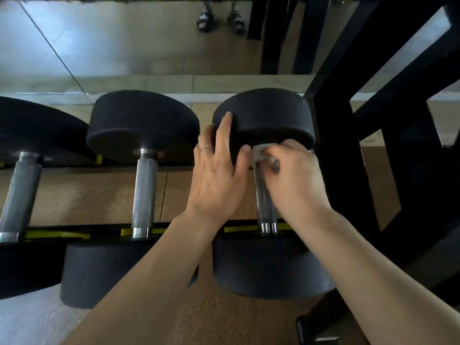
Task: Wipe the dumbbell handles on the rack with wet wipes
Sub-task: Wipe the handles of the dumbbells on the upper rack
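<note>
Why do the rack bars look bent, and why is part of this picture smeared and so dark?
Head view: the wide-angle lens bows the black rack frame and the wall line; motion blur smears the left dumbbell and the top edge; dim light leaves the black weights nearly featureless; the white wipe under the right hand is soft.

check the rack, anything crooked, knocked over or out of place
Nothing stands out. The three dumbbells lie side by side across the rack rails. The right hand grips a wet wipe on the rightmost handle; the left hand steadies its far head.
</note>
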The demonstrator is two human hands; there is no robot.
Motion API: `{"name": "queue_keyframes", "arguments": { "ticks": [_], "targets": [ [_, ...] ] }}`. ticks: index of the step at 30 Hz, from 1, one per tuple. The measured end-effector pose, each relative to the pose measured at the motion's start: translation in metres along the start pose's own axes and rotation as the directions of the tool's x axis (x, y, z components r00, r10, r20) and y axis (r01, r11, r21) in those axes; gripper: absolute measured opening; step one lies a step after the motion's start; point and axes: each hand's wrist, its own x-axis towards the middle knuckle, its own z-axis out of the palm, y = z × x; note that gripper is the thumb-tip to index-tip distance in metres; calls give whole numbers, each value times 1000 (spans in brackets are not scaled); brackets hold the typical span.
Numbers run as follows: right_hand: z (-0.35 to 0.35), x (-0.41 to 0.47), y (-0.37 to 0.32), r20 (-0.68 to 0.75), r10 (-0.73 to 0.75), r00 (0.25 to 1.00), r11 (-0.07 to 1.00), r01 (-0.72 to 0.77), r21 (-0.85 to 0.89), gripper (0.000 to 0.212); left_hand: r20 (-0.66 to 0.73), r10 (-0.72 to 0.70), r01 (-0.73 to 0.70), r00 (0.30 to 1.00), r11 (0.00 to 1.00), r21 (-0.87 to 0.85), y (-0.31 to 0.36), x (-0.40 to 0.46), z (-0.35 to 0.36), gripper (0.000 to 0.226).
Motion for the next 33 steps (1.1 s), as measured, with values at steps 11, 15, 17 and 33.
{"name": "queue_keyframes", "arguments": {
  "ticks": [11,15,17,33],
  "targets": [
    [-3,4,32,103,418,903,906,-422,22,14,42,-10,11,999,1000,-24,-3,2,-8,52],
    [-15,9,17,-51,129,990,990,-126,63,10,121,-82,82,989,997,2,6,5,-19,49],
    [-14,13,3,-29,34,999,999,-34,16,12,147,-94,88,985,995,41,15,6,-26,42],
    [-68,42,-92,405,470,784,634,-620,463,11,350,-429,495,833,860,-123,93,25,-106,34]
  ]
}}
